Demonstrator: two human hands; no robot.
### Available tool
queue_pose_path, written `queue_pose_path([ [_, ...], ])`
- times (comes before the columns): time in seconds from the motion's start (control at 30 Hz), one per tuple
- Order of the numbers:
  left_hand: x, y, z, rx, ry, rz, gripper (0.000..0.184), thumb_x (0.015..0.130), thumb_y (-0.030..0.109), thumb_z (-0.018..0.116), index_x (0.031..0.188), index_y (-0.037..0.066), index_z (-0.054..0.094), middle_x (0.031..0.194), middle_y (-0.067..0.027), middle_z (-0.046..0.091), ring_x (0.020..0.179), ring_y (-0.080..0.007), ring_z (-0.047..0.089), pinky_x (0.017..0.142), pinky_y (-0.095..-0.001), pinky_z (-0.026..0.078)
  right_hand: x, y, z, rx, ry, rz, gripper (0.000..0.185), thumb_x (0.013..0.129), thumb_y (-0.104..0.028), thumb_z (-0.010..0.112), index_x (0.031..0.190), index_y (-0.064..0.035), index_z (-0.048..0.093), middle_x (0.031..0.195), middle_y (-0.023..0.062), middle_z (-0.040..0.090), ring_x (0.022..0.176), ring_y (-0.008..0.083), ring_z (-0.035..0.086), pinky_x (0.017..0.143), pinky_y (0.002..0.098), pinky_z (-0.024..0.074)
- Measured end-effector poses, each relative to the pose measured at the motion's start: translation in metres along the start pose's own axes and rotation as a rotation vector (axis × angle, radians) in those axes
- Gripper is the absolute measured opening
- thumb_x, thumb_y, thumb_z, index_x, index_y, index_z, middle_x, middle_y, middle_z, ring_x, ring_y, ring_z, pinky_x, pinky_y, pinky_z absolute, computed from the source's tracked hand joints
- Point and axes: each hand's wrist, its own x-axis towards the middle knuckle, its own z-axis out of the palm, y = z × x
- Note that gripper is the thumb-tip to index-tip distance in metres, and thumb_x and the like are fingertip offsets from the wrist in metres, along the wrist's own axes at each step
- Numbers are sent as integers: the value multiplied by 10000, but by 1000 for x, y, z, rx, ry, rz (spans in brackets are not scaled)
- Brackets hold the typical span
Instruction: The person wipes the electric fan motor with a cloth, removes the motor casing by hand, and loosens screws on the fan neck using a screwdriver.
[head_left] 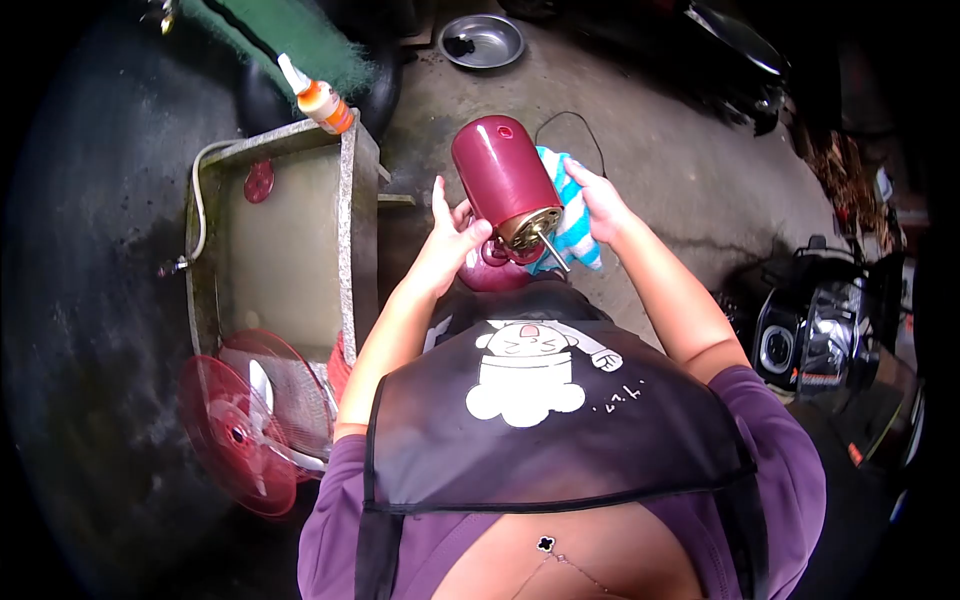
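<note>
The dark red fan motor [507,172] is in front of the person's chest, tilted, its metal shaft [553,251] pointing to about five o'clock. The left hand [458,238] cups it from eight o'clock, thumb pressed near the metal end and the index finger raised apart from the others; the wrist is bent up from a forearm that slopes forward. The right hand [597,203] is at three o'clock, curled around a blue-and-white striped cloth [572,225], thumb on top and the other fingers mostly out of sight. The cloth lies against the motor's right side. That elbow is bent outward.

Just beneath, a glossy red base [490,271] is partly hidden by the motor and left hand, with the black apron [560,420] close at six.

At nine o'clock a stone trough [347,230] of cloudy water holds a small red disc [259,181], its near wall standing beside the left forearm. An orange-and-white bottle [325,106] sits on its rim at ten. Red fan covers and pale blades [262,388] lean at eight. A metal bowl [497,40] lies on the floor [650,130] at twelve; a motorbike [822,330] stands at four.
</note>
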Motion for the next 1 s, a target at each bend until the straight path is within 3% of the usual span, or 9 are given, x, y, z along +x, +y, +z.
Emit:
queue_pose_path([
  [0.1,7,-10,16,144,-20,136,1400,742,249,883,1540,120,-260,1583,-227,237,1465,-318,272,1187,-435,256,5,-11,29,-139,20,124,517,1004,-399,569,1323,7,575,1319,149,629,1179,285,618,1059,436,450],
  [0.2,9,-12,39,279,16,301,1411,728,280,896,1540,58,-237,1585,-194,210,1475,-306,241,1180,-428,268,-22,-24,58,-122,-122,135,601,976,-475,603,1311,23,580,1326,156,619,1179,270,613,1041,409,457],
  [0.27,5,-8,50,295,33,321,1426,714,277,905,1541,60,-238,1589,-195,199,1479,-302,232,1182,-428,265,-20,-29,48,-435,-180,28,690,934,-544,639,1304,35,581,1310,152,621,1161,242,613,1015,378,465],
  [0.37,-4,-7,67,246,84,243,1375,696,305,914,1587,117,-117,1604,-166,179,1489,-290,214,1198,-433,234,-27,-35,41,-456,-233,39,729,909,-570,660,1301,39,580,1286,143,628,1158,213,605,1001,350,464],
  [0.47,-4,-2,74,333,126,232,1470,610,370,957,1590,99,-105,1625,-164,145,1498,-285,200,1205,-417,219,-25,-35,36,-415,-285,-4,645,944,-489,658,1314,32,567,1283,130,621,1177,188,583,1013,349,457],
  [0.57,-1,-1,69,452,129,249,1528,587,316,971,1571,95,-177,1614,-199,185,1481,-307,257,1196,-418,255,-20,-37,28,-342,-356,-1,598,961,-414,663,1339,32,539,1293,123,609,1185,190,573,1031,360,448],
  [0.73,6,-6,66,247,181,278,1531,495,420,987,1604,88,-15,1663,-139,112,1513,-257,200,1218,-389,198,-4,-44,12,-306,-506,34,656,951,-388,681,1425,-1,445,1347,114,576,1206,227,579,1043,398,461],
  [0.9,13,-3,59,128,111,225,1482,537,315,990,1610,114,-12,1664,-125,116,1518,-240,189,1222,-376,179,27,-62,2,-204,-727,502,873,808,-421,819,1468,-42,392,1386,139,550,1273,265,550,1070,439,470],
  [1.0,12,2,64,140,84,160,1489,549,247,975,1609,158,-67,1667,-108,122,1525,-242,162,1221,-379,172,25,-61,3,-196,-745,498,909,770,-426,847,1465,-51,398,1388,136,547,1266,269,556,1078,452,466],
])
